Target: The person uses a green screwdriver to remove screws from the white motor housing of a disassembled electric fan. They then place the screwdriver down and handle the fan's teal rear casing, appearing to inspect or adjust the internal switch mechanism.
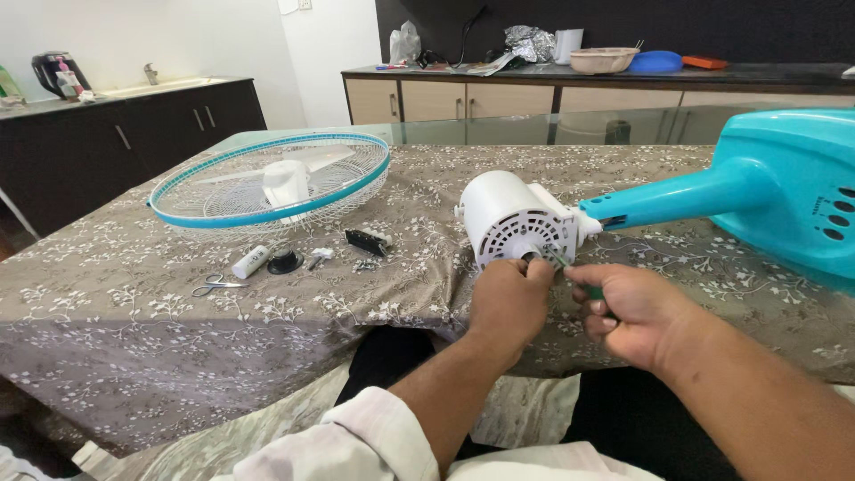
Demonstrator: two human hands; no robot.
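Observation:
A white fan motor housing lies on its side on the table, joined to a turquoise fan stand that stretches to the right. My left hand is pressed against the front of the housing, fingers pinched at its centre hole. My right hand grips a green-handled screwdriver whose metal tip points into the housing's front, beside my left fingers.
A fan grille with a turquoise rim and white blades lies at the left on the floral tablecloth. Near it lie scissors, a white cylinder, a black knob and small black parts. Cabinets stand behind.

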